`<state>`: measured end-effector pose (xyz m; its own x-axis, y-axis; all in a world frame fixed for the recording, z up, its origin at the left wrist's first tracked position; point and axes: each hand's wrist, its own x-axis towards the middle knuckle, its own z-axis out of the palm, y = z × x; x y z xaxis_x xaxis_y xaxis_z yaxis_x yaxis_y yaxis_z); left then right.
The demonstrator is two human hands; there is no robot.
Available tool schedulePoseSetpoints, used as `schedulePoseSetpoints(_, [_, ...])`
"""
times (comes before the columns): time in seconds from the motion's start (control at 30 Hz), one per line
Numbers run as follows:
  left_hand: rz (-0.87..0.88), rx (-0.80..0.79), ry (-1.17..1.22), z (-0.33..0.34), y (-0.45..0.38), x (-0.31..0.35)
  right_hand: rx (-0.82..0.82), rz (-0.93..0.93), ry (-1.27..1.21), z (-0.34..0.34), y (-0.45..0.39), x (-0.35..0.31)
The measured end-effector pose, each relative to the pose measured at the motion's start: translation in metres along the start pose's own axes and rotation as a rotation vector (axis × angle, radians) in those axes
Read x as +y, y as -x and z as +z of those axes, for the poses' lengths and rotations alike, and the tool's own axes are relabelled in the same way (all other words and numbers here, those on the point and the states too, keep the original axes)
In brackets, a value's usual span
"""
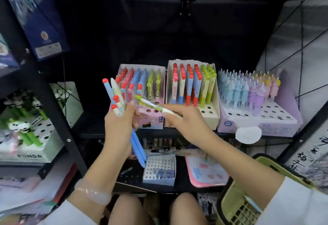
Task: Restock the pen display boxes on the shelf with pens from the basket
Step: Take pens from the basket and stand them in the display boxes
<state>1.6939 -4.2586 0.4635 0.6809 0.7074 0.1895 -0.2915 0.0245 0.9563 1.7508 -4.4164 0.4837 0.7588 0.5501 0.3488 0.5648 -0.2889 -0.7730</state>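
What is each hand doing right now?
Left hand: grips a bundle of pens.
Right hand: holds a single green-topped pen.

Both forearms bare below white sleeves: left sleeve [62, 214] visible at lower left edge, right sleeve [300, 205] at lower right. One pale, translucent bead bracelet [92, 193] on left wrist. Bare knees [127, 210] in view at bottom centre.

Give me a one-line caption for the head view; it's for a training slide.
Left hand grips a bunch of pens while right hand pinches a green-topped pen before the pink display box.
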Motion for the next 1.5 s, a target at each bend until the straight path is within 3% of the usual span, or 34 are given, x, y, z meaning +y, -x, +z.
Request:
schedulePoseSetpoints(0.27, [-0.018,-0.025,-0.095,-0.021,-0.010,0.000,-0.211,-0.031,0.191,-0.003,-0.013,-0.013])
schedulePoseSetpoints(0.37, [0.066,-0.013,-0.143,-0.019,-0.011,0.003,-0.314,-0.033,0.250,0.002,-0.014,-0.017])
schedulePoseSetpoints(0.7, [0.193,-0.142,-0.209,-0.002,-0.005,0.015,-0.095,-0.151,0.293,0.012,-0.035,-0.044])
schedulePoseSetpoints(0.8, [0.092,-0.166,-0.228,-0.009,-0.010,0.009,0.043,-0.087,0.156,-0.012,-0.056,-0.058])
schedulePoseSetpoints(0.87, [0.013,-0.186,-0.217,-0.011,-0.012,0.004,0.109,-0.091,0.222,-0.027,-0.074,-0.064])
schedulePoseSetpoints(1.03, [-0.053,-0.219,-0.141,-0.013,-0.014,-0.004,-0.021,-0.019,0.509,-0.029,-0.103,-0.064])
schedulePoseSetpoints(1.3, [-0.078,-0.220,-0.092,-0.015,-0.014,-0.007,-0.064,0.003,0.504,-0.022,-0.112,-0.059])
schedulePoseSetpoints(1.5, [-0.091,-0.230,-0.059,-0.015,-0.012,-0.007,-0.122,-0.059,0.952,-0.012,-0.120,-0.055])
